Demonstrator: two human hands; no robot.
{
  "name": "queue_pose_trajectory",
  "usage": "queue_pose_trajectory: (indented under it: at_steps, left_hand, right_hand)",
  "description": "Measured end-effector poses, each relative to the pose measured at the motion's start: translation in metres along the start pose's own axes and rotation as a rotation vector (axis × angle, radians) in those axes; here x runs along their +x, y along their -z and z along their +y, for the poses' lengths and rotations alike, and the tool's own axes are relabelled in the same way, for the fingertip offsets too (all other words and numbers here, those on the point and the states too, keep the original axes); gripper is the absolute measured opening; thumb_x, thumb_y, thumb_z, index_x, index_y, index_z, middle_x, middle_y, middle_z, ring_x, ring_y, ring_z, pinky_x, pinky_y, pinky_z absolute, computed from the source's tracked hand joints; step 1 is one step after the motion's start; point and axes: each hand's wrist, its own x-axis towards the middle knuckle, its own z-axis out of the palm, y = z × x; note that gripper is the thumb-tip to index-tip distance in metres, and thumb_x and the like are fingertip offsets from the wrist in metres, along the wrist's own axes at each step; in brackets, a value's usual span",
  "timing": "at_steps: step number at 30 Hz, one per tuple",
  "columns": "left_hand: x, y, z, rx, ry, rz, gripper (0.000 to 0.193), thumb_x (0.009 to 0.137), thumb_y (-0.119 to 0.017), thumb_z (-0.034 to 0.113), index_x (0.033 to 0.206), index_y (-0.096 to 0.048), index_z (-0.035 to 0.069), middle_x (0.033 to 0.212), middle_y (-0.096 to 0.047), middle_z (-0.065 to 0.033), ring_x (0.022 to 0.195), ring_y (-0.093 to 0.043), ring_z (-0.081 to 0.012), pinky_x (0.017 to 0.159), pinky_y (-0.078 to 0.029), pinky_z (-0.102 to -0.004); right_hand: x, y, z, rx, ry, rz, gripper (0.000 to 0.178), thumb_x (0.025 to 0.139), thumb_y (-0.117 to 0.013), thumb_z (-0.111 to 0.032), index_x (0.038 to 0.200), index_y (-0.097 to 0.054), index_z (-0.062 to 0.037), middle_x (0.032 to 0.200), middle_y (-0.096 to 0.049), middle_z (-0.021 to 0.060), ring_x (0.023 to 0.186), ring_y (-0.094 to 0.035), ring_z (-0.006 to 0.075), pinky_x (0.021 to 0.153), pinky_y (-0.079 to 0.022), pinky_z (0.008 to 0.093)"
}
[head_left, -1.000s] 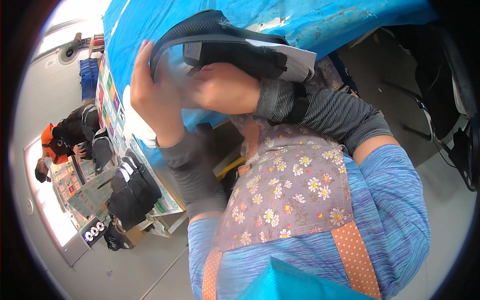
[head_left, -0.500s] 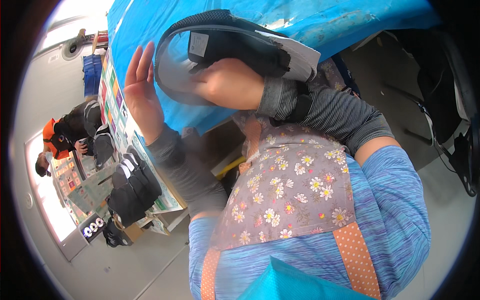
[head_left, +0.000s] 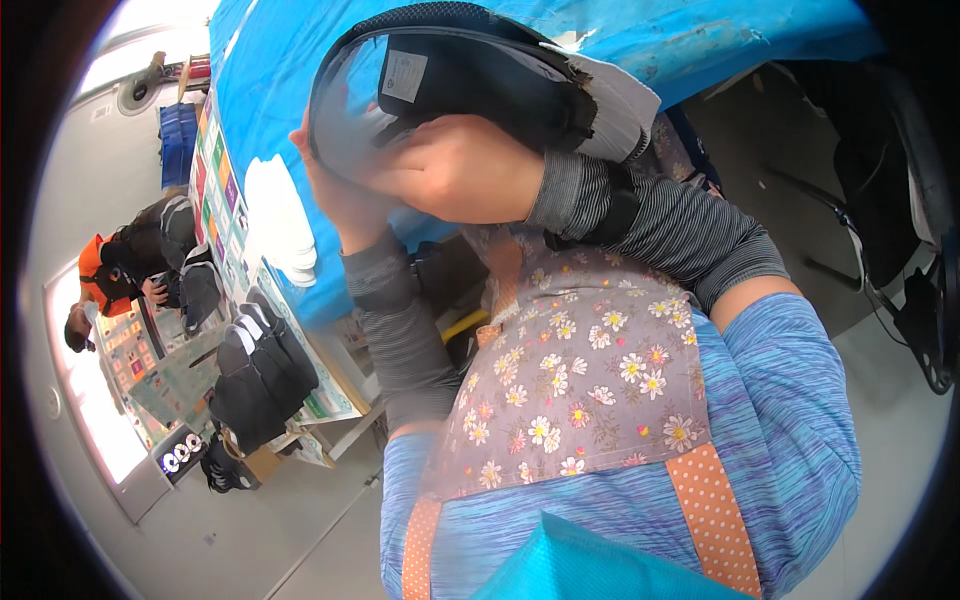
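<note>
A black mesh piece point(head_left: 500, 70) with a curved rim, a white label inside and a ragged white flap at its right end is held up before me; it looks like an unsewn shoe upper, though its kind is not certain. My right hand point(head_left: 460, 175) is closed at its near edge, with blurred fingertips reaching inside. Around the left end of the rim, my left hand point(head_left: 345, 200) has its fingers curled, partly hidden behind the piece. Left of that hand, a stack of white insole-shaped pieces point(head_left: 277, 220) lies by the table's edge.
The blue-covered table point(head_left: 700, 40) stretches beyond my hands. Several black items point(head_left: 262, 375) are stacked at the left. Farther off, a person in orange and black point(head_left: 130, 270) holds something dark. A black chair-like thing point(head_left: 870, 170) stands at the right.
My left hand has moved right from open in the air to the piece's left rim. The white stack now shows where that hand was. The piece has shifted slightly.
</note>
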Motion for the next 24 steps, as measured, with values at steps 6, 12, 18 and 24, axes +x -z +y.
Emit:
queue_pose_trajectory:
  at_steps: [6,12,18,24]
  left_hand:
    - [-0.006,-0.006,0.0,-0.133,0.117,0.089,0.072,0.105,-0.028,0.062,0.154,-0.036,0.01,0.151,-0.044,-0.0211,0.126,-0.053,-0.0345,0.105,-0.045,-0.0477]
    - [-0.009,-0.013,0.006,-0.221,0.138,0.106,0.069,0.107,-0.028,0.058,0.148,-0.043,0.004,0.149,-0.045,-0.0149,0.126,-0.052,-0.0327,0.109,-0.041,-0.0476]
    - [-0.013,-0.017,0.008,-0.228,0.149,0.152,0.07,0.106,-0.03,0.059,0.146,-0.045,0.003,0.148,-0.047,-0.0131,0.125,-0.053,-0.0311,0.108,-0.041,-0.0463]
    - [-0.014,-0.02,0.012,-0.259,0.155,0.166,0.068,0.107,-0.03,0.057,0.145,-0.046,0.004,0.147,-0.049,-0.0115,0.119,-0.056,-0.0308,0.105,-0.044,-0.0462]
  right_hand:
    - [-0.001,0.002,0.002,-0.001,-0.015,-0.018,0.032,0.086,-0.061,-0.015,0.118,-0.068,-0.0123,0.095,-0.069,0.0008,0.084,-0.07,0.0199,0.076,-0.057,0.035]
    - [-0.001,-0.002,0.002,0.039,-0.053,0.002,0.032,0.086,-0.061,-0.014,0.118,-0.069,-0.0142,0.093,-0.07,0.0015,0.085,-0.071,0.0216,0.076,-0.058,0.0352]
    - [-0.001,-0.001,0.001,0.182,-0.123,-0.041,0.03,0.089,-0.061,-0.014,0.117,-0.071,-0.0157,0.097,-0.073,0.0056,0.087,-0.072,0.0265,0.075,-0.059,0.0377]
    - [0.0,0.006,0.0,0.28,-0.145,-0.099,0.044,0.079,-0.066,-0.004,0.122,-0.065,-0.0115,0.101,-0.07,0.0127,0.094,-0.068,0.0327,0.083,-0.057,0.0417]
